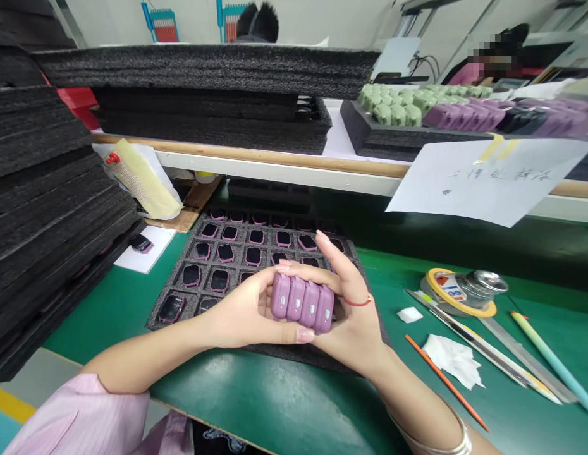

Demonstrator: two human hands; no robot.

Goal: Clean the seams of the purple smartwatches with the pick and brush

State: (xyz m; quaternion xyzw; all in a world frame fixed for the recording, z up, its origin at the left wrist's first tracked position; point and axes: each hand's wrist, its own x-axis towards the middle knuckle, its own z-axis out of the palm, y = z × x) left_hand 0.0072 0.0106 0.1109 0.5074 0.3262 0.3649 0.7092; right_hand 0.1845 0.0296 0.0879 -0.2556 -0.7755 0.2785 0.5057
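A row of several glossy purple watch cases (302, 303), each with a small silver oval on its side, is held side by side above the tray. My left hand (249, 309) wraps the row from the left, its thumb along the bottom and fingers over the top. My right hand (353, 316) closes on the right end, one finger pointing up and away from the cases. Beneath both hands lies a black foam tray (180, 294) whose pockets hold purple-framed watches with dark screens. My hands and the cases hide part of this tray.
Stacked black foam trays (47, 189) rise on the left. A shelf (275, 165) crosses behind, carrying foam trays with green and purple pieces. On the right lie a metal-topped bottle (486, 281), tweezers (488, 347), an orange stick (448, 382) and crumpled tissue (453, 359). Two people sit beyond.
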